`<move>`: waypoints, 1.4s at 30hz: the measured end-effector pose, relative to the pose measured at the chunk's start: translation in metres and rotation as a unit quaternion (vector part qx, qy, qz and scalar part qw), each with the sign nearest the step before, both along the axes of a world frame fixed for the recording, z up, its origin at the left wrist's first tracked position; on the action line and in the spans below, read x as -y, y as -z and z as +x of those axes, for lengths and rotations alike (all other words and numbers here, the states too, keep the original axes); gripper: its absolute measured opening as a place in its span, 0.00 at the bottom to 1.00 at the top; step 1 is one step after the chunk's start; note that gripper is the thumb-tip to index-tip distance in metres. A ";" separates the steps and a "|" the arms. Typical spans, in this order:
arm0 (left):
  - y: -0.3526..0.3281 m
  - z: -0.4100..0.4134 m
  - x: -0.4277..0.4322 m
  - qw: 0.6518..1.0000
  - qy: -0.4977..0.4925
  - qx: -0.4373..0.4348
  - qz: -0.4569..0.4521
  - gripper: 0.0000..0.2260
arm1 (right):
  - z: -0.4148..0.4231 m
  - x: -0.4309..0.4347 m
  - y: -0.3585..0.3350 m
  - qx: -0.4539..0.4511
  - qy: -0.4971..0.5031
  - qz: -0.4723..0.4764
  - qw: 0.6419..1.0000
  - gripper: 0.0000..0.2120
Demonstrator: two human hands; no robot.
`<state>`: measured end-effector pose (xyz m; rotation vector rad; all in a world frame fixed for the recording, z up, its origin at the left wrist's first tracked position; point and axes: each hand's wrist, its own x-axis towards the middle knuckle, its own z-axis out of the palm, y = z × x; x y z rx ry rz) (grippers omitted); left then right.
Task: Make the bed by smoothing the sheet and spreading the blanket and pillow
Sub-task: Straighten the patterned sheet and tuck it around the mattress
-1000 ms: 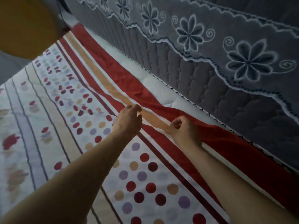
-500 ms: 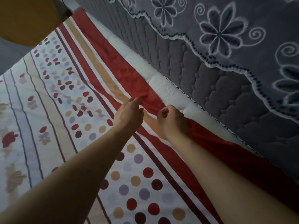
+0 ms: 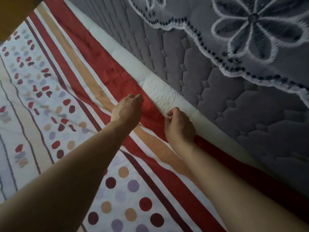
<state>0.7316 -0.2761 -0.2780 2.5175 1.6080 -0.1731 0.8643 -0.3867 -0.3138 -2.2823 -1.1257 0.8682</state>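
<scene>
The patterned sheet point(image 3: 55, 104), white with coloured dots and red, tan and maroon stripes, covers the bed. Its red border point(image 3: 117, 72) stops short of the far side, so a strip of white mattress point(image 3: 160, 96) shows. My left hand point(image 3: 127, 109) lies on the red border with its fingers curled down into the cloth, and creases run toward it. To its right, my right hand point(image 3: 179, 126) pinches the red edge of the sheet right beside the bare mattress strip.
A grey quilted mattress point(image 3: 225, 91) with white flower embroidery stands upright along the bed's far side, tight against the white strip. A yellow-brown surface point(image 3: 11, 12) shows at the top left corner.
Both hands have moved from the tan stripe out to the red border near the mattress edge. The right hand now holds the sheet's very edge, and the view has come closer.
</scene>
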 end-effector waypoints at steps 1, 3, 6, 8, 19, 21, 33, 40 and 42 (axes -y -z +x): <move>0.005 0.002 -0.003 1.000 0.008 -0.004 -0.001 0.11 | 0.001 0.000 0.005 0.008 -0.008 0.002 1.000 0.05; 0.014 0.007 -0.008 1.000 0.023 -0.016 -0.001 0.15 | 0.002 -0.001 0.013 0.012 -0.029 -0.010 0.999 0.09; 0.027 0.013 -0.011 0.996 0.063 -0.065 -0.019 0.23 | -0.003 -0.002 0.019 0.013 -0.049 -0.046 0.998 0.20; 0.033 0.015 -0.012 0.992 0.076 -0.090 -0.033 0.26 | -0.010 -0.002 0.022 0.026 -0.057 -0.042 0.997 0.19; 0.038 0.011 -0.012 0.995 0.029 -0.091 -0.037 0.07 | -0.020 -0.006 0.022 0.075 -0.064 -0.063 0.993 0.12; 0.036 0.010 -0.010 0.999 -0.006 -0.036 -0.037 0.06 | -0.021 -0.008 0.021 0.083 -0.038 -0.035 0.995 0.11; 0.024 0.045 -0.024 0.971 -0.098 0.217 0.026 0.05 | 0.002 -0.030 0.027 0.145 0.035 0.164 0.975 0.02; 0.048 0.048 -0.031 0.974 -0.097 0.193 -0.064 0.17 | 0.003 -0.024 0.043 0.149 -0.047 0.112 0.981 0.28; 0.056 0.048 -0.028 0.975 -0.081 0.193 -0.076 0.27 | 0.007 -0.023 0.043 0.154 -0.068 0.083 0.982 0.33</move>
